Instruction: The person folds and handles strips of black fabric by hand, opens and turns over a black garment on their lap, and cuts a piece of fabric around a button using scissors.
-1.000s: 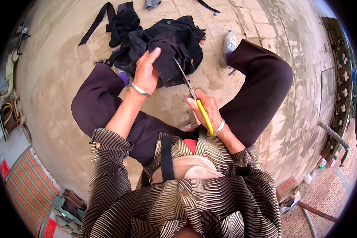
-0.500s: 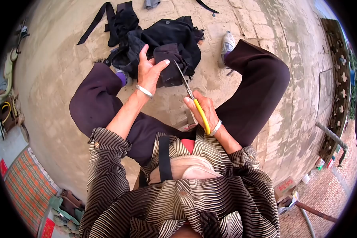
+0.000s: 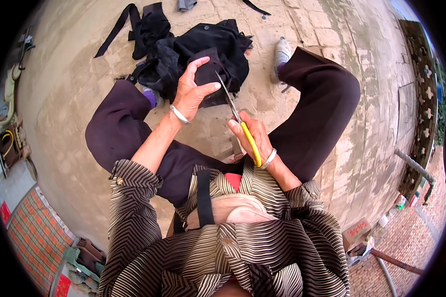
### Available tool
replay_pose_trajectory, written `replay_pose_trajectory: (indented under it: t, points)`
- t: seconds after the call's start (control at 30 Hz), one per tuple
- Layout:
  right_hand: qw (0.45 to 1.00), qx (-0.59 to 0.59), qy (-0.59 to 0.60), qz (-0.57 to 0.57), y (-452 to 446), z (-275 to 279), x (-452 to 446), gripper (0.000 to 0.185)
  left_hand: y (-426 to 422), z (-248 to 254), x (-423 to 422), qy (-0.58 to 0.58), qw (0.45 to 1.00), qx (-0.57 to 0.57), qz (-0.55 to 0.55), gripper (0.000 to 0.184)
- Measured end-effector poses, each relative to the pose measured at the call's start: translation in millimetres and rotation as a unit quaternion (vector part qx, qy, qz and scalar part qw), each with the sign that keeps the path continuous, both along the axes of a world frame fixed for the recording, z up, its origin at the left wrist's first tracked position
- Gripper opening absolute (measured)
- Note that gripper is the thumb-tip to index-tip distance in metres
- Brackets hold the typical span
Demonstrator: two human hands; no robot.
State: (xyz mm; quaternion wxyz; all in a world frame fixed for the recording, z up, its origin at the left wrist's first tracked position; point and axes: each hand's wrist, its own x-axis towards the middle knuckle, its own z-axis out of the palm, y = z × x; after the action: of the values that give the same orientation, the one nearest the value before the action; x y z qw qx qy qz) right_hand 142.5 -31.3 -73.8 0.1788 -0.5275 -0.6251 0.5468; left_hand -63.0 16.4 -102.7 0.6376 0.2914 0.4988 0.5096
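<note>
My left hand [image 3: 189,94], with a light bangle at the wrist, holds a dark piece of cloth [image 3: 209,72] between its thumb and bent fingers. In my right hand [image 3: 256,134] is a pair of scissors [image 3: 251,142] with a yellow handle. The narrow blades point up and left, their tips beside the cloth's right part. Whether they touch it I cannot tell. Behind the cloth lies a heap of black clothing [image 3: 223,39] with a button showing.
Black strap-like cloth [image 3: 115,32] trails to the upper left, and a grey scrap [image 3: 186,5] lies at the top edge. My bent legs frame the work, with a shoe [image 3: 281,54] on the right. A plaid cloth [image 3: 37,237] lies far left.
My left fingers have swung from pointing up to bending rightward over the cloth, and the thumb has moved slightly right and down. My right hand and the scissors have barely moved.
</note>
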Motion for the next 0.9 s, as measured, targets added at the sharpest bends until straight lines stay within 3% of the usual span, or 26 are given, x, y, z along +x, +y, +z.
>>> replay_pose_trajectory:
  t: [0.07, 0.17, 0.33, 0.43, 0.57, 0.63, 0.9]
  points:
    - [1.000, -0.004, 0.013, 0.002, 1, 3, 0, 0.038, 1, 0, 0, 0.068, 0.996, 0.049, 0.010, 0.069]
    - [0.998, -0.010, 0.067, 0.007, 3, 11, 0, 0.037, 1, 2, -1, 0.071, 0.996, 0.058, 0.009, 0.074]
    - [0.975, -0.153, 0.159, 0.028, 6, 11, 2, 0.051, -1, 11, -1, 0.085, 0.994, 0.064, 0.009, 0.075]
    - [0.988, -0.067, 0.129, 0.046, 8, 7, -2, 0.056, -3, 16, 1, 0.087, 0.994, 0.069, 0.003, 0.076]
    - [0.990, -0.065, 0.105, 0.072, 13, 12, -2, 0.056, -3, 15, 0, 0.093, 0.993, 0.072, 0.009, 0.077]
    - [0.989, -0.075, 0.109, 0.067, 12, 14, -5, 0.045, -3, 14, 0, 0.086, 0.994, 0.066, 0.010, 0.077]
    - [0.997, -0.051, 0.064, 0.015, 11, 13, -13, 0.033, -4, 14, 0, 0.102, 0.992, 0.073, 0.014, 0.078]
